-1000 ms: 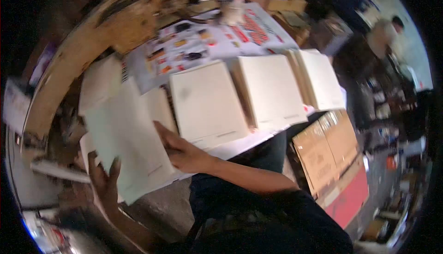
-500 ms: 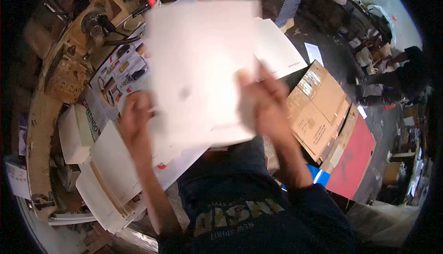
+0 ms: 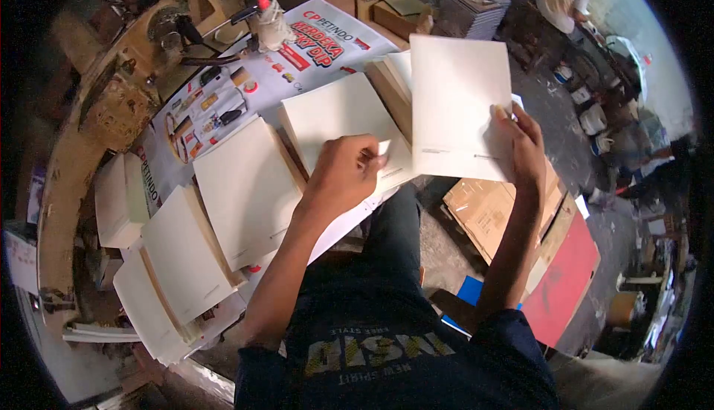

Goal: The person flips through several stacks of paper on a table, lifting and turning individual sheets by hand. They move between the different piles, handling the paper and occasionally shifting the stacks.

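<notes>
- Six paper stacks [image 3: 245, 187] crowd our table [image 3: 338, 228], edges nearly touching.
- Our left hand [image 3: 342, 175] pinches one sheet corner [image 3: 383, 147].
- Our right hand [image 3: 524, 149] grips one loose sheet [image 3: 454, 105] past the right edge.

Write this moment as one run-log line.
left hand: resting on middle stack | right hand: holding cream sheet | other stacks: alongside

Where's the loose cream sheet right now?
Head view, right side: the cream sheet is held at its lower right edge by the right hand, over the rightmost stack, above the cardboard box.
</notes>
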{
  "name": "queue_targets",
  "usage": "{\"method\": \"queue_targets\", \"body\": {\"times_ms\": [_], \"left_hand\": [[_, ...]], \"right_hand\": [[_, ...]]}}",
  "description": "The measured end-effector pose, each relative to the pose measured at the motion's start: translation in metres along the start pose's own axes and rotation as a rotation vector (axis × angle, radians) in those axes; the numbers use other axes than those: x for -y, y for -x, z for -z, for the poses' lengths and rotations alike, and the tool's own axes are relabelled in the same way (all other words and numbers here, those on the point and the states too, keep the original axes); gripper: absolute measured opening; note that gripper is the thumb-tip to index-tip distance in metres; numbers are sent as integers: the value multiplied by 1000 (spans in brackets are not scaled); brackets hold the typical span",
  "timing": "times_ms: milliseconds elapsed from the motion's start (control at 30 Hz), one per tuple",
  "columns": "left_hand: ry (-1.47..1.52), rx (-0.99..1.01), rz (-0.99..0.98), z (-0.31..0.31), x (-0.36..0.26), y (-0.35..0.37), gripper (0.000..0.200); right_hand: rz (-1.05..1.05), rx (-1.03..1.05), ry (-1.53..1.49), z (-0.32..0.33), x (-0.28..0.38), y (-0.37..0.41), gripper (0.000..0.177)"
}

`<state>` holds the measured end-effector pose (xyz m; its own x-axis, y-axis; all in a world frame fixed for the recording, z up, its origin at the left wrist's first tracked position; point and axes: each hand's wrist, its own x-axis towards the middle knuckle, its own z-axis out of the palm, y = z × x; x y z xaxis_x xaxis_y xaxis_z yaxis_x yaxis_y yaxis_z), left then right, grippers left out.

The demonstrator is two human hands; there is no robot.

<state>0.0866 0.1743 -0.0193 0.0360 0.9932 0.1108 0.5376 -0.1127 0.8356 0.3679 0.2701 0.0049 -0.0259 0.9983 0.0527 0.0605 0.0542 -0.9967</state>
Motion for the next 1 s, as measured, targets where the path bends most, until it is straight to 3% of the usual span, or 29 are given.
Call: {"method": "queue_targets", "body": {"times_ms": [67, 100, 133, 200, 267, 333, 400, 467, 533, 600, 667, 733, 800, 867, 900, 933, 1000], "left_hand": [[173, -205, -16, 21, -9, 28, 23], [219, -208, 29, 36, -12, 40, 19], [269, -212, 82, 51, -15, 52, 19], [30, -295, -56, 74, -20, 76, 24], [-459, -281, 35, 89, -15, 105, 46], [-712, -142, 146, 87, 2, 130, 62], [-751, -108, 182, 76, 2, 140, 71], [-692, -128, 247, 72, 8, 140, 63], [-640, -155, 257, 76, 11, 141, 56], [-595, -190, 259, 82, 18, 144, 49], [-385, -302, 179, 86, 24, 148, 33], [-330, -395, 245, 99, 17, 164, 22], [-27, -527, 438, 119, 19, 192, 15], [227, -758, 392, 134, 22, 219, 18], [333, -804, 399, 141, 20, 231, 32], [320, -839, 426, 149, 20, 241, 32], [-584, -448, 200, 162, 21, 258, 52]], "right_hand": [[-44, -85, 104, -20, -17, -3, 57], [-116, 64, 13, -23, -31, -11, 57], [-105, 23, 87, -41, -25, -3, 59], [-69, 170, 69, -62, -52, -13, 60], [-7, 276, -38, -81, -72, -15, 59], [-70, 296, 112, -97, -57, -9, 59], [-121, 320, 18, -104, -48, -12, 58], [-171, 385, -9, -108, -26, -5, 59], [-175, 300, 47, -112, -34, -8, 59], [43, 456, 233, -115, -46, -16, 57], [188, 443, 395, -123, -43, -8, 55], [154, 497, 168, -132, -32, 4, 53], [90, 478, 81, -132, -33, 4, 51], [-72, 382, 2, -142, -23, 20, 53], [-81, 425, -2, -153, -16, 30, 53], [-84, 419, -13, -167, -8, 43, 53], [-93, 438, -29, -197, -7, 60, 53]]}}
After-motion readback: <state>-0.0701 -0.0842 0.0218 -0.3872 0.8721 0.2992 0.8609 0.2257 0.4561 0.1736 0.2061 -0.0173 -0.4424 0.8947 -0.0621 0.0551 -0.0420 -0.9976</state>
